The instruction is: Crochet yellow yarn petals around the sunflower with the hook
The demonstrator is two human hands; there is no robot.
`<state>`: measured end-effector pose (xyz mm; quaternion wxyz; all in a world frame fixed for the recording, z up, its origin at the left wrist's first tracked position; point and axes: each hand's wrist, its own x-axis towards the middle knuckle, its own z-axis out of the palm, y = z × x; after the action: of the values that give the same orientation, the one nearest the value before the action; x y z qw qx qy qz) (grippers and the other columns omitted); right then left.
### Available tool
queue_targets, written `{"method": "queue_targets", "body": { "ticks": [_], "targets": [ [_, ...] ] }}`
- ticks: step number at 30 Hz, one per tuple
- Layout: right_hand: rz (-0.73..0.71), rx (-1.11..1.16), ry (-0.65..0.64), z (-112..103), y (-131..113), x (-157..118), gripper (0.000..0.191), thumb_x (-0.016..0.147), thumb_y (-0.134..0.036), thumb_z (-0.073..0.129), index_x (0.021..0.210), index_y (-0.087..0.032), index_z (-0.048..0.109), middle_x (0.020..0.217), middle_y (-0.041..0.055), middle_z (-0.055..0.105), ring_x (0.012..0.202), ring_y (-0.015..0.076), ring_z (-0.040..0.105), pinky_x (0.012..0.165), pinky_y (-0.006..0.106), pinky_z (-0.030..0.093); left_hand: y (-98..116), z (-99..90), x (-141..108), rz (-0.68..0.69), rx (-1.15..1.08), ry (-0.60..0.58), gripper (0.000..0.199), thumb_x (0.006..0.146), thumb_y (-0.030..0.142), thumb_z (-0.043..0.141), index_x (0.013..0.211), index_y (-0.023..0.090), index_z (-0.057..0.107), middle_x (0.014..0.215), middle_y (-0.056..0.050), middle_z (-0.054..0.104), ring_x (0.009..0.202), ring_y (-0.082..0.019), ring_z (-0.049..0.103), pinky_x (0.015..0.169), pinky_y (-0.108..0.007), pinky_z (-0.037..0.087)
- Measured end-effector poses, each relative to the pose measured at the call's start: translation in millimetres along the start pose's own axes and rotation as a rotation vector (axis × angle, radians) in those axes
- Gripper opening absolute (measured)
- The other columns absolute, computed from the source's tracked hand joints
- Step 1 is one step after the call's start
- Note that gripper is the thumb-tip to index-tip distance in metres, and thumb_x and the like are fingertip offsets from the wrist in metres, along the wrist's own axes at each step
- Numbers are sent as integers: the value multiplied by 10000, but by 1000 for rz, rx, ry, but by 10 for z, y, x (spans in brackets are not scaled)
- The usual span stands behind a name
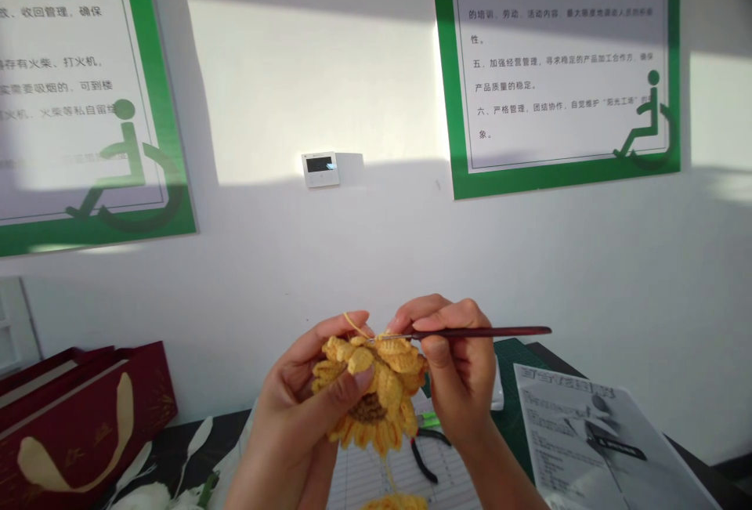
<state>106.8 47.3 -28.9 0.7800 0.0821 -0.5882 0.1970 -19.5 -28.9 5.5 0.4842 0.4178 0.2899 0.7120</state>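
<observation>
Between my two hands is a yellow crocheted sunflower (pixel 391 385) with a brown centre, raised above the table. My left hand (pixel 311 392) grips it from the left, thumb pressed over the petals, with a strand of yellow yarn (pixel 356 325) passing by the fingers. Pinched in my right hand (pixel 461 361) is a crochet hook (pixel 487 331) with a dark red handle, held level. Its metal tip meets the flower's upper edge. Another yellow crocheted piece (pixel 395 502) shows at the bottom edge, partly cut off.
Lined paper (pixel 358 479) and black-handled pliers (pixel 424 459) lie below the flower. A green mat (pixel 517 361) and a printed sheet (pixel 587 447) are at right. Dark red gift bags (pixel 99 432) and white artificial flowers (pixel 146 494) sit at left. Posters hang on the wall behind.
</observation>
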Motion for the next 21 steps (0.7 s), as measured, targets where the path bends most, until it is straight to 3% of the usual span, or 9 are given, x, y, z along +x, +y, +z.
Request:
{"method": "queue_targets", "body": {
  "ticks": [8, 12, 15, 19, 21],
  "targets": [
    [-164, -292, -143, -113, -49, -12, 184, 1010, -175, 541, 1146, -269, 623, 1031, 75, 731, 921, 217, 716, 746, 371, 605, -33, 8, -11, 15, 36, 9, 360, 634, 155, 957, 969, 199, 833, 832, -56, 788, 712, -187, 740, 632, -223, 601],
    [-158, -411, -255, -112, -94, -39, 307, 961, -96, 577, 1200, -283, 620, 966, 55, 718, 719, 168, 687, 606, 302, 585, -41, 29, -41, 34, 80, 30, 382, 654, 189, 958, 1012, 217, 827, 912, -55, 809, 764, -187, 738, 670, -230, 604],
    [-78, -382, -167, -72, -73, -102, 341, 956, -85, 573, 1231, -278, 628, 931, 59, 705, 576, 136, 620, 456, 263, 515, -28, 43, -47, 1, 79, 28, 369, 679, 176, 944, 1028, 213, 831, 1105, -77, 817, 903, -217, 754, 769, -250, 610],
    [-26, -186, -32, -56, -11, -195, 325, 946, -117, 628, 1204, -308, 684, 902, 51, 697, 555, 133, 629, 381, 234, 452, -5, 26, -21, -161, -43, -134, 277, 707, 119, 895, 976, 177, 862, 968, -82, 837, 844, -210, 773, 792, -250, 611],
    [-2, -131, 13, -51, 11, -220, 251, 945, -175, 674, 1148, -316, 716, 890, 46, 693, 528, 133, 614, 406, 263, 480, -9, 2, 0, -223, -84, -203, 299, 737, 110, 852, 1028, 180, 863, 983, -81, 837, 874, -220, 778, 848, -271, 605]
  ]
}}
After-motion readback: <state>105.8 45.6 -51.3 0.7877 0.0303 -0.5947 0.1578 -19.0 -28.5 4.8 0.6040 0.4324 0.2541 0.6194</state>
